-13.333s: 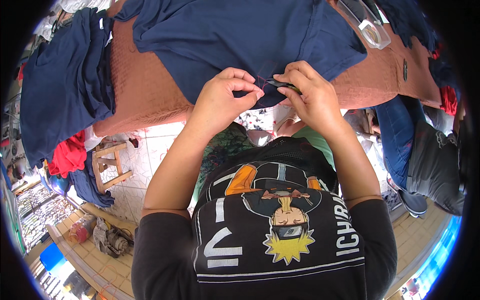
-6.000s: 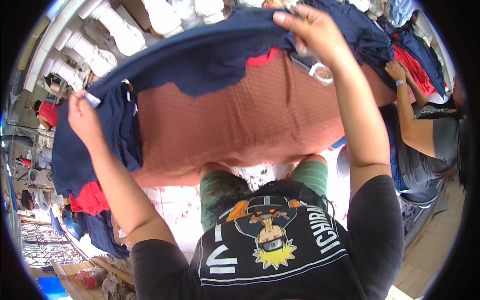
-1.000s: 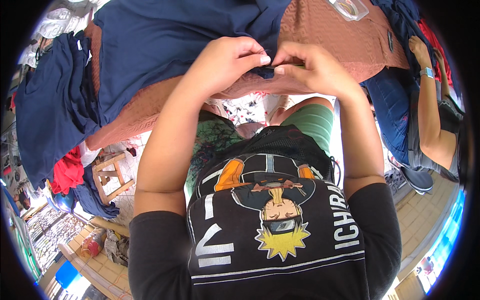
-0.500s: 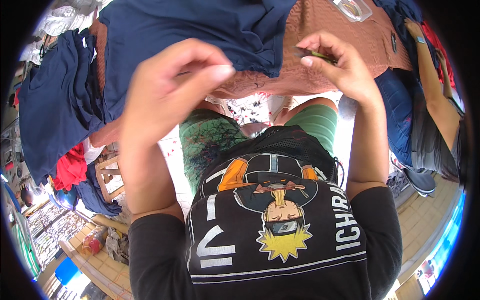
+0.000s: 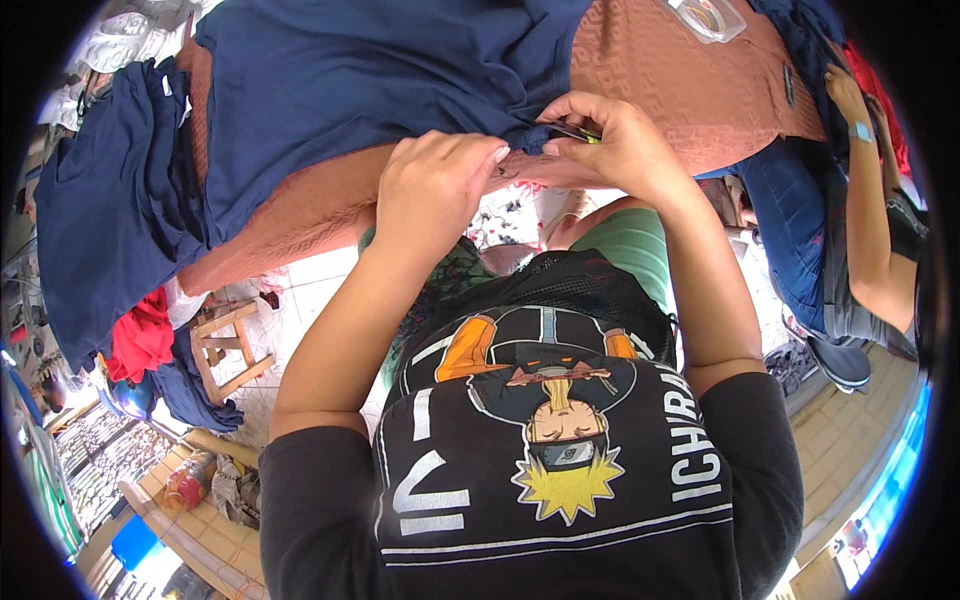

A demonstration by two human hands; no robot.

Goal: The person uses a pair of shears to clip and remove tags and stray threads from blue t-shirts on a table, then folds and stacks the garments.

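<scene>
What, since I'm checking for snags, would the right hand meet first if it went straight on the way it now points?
The right hand, pointing leftward, would likely meet the bunched edge of the dark navy cloth first; depth is unclear, and they may be touching.

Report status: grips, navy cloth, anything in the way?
Right grip holding snips at bunched cloth edge. Left grip alongside, hold unclear. Navy cloth spread over brown cover. Clear box well aside.

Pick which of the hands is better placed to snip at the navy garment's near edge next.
Right, most likely: the right hand holds a small dark-bladed cutter where the navy garment bunches up. The left hand is close by, but no tool shows in it.
</scene>
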